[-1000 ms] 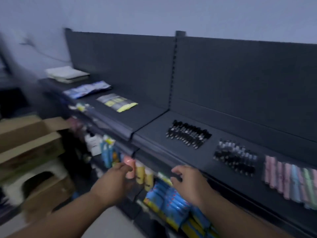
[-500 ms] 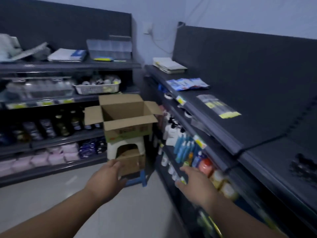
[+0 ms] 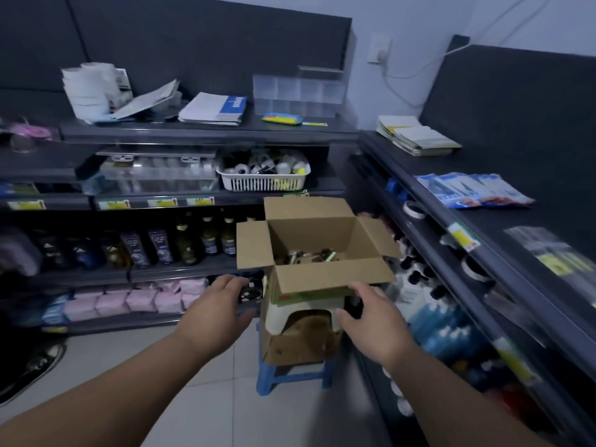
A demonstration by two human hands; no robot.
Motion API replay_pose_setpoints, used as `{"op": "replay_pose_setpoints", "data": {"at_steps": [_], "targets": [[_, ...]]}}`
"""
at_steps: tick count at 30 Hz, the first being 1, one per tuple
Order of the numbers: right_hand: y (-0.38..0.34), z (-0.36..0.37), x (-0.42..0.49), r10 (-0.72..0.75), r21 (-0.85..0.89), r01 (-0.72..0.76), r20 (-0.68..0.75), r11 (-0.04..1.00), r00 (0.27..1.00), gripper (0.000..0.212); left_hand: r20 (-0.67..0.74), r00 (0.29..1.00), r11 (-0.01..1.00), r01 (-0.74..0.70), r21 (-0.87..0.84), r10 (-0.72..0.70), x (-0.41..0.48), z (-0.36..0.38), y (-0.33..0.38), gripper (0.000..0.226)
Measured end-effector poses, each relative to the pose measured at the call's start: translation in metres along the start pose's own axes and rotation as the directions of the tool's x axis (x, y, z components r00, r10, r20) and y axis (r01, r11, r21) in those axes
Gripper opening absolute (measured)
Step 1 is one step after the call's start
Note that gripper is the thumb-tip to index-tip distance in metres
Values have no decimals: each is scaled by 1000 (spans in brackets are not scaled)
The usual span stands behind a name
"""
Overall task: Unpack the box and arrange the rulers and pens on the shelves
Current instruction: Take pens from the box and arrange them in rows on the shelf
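Note:
An open cardboard box [image 3: 325,275] stands on a white stool [image 3: 277,317] stacked over a blue stool, in the corner between two shelf units. Small dark pens [image 3: 309,256] lie on its bottom. My left hand [image 3: 216,312] reaches forward, fingers relaxed and empty, just left of the box's front. My right hand [image 3: 371,321] is stretched out below the front flap, empty, fingers loosely spread. Clear packs of rulers [image 3: 561,256] lie on the dark top shelf [image 3: 516,221] at the right.
Blue-and-white packets [image 3: 474,190] and a paper stack [image 3: 419,135] lie on the right shelf. The back shelves hold a white basket [image 3: 263,182], bottles [image 3: 187,243] and pink packs [image 3: 142,298]. A second box [image 3: 300,343] sits under the white stool. A shoe [image 3: 35,366] rests at the left.
My view has swung left from the right shelf with pens to the corner. The box is now nearer and central, and both empty hands have come up close to its front.

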State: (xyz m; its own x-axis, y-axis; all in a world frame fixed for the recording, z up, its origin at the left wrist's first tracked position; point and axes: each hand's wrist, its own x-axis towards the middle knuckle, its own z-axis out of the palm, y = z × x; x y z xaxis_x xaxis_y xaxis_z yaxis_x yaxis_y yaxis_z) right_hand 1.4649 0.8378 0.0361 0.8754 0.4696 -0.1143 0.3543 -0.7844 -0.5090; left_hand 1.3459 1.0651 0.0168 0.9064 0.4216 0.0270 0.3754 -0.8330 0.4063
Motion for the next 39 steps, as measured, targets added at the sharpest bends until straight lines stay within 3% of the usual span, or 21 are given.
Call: {"op": "replay_pose_setpoints", "data": {"at_steps": [10,16,20,24,27,30,32,35,39], "targets": [[45,-8,203,-52,0,52,45,999,998,55,-30,996,996,86,26,-85,171,46,22,58],[83,6,333,-102,-65,114,171,991,980,56,26,984,984,179,-16,-178,273,105,40,56],[102,40,383,-61,-65,84,296,994,953,57,178,957,972,234,-5,-229,308,150,28,63],[118,76,406,-13,-100,62,432,993,902,65,398,877,961,274,45,-269,338,193,15,88],[127,94,417,9,-138,66,486,988,874,69,554,804,976,157,152,-216,356,225,11,97],[134,106,425,14,-166,92,547,982,837,58,707,694,978,-20,207,-135,362,253,7,97],[137,113,429,37,-183,87,583,979,811,63,769,635,955,-176,238,-75,365,266,7,95],[141,123,435,51,-191,88,623,978,781,68,770,638,891,-359,278,17,374,274,5,90],[144,127,439,29,-192,124,643,974,765,69,697,717,898,-312,311,8,383,272,1,78]]}}
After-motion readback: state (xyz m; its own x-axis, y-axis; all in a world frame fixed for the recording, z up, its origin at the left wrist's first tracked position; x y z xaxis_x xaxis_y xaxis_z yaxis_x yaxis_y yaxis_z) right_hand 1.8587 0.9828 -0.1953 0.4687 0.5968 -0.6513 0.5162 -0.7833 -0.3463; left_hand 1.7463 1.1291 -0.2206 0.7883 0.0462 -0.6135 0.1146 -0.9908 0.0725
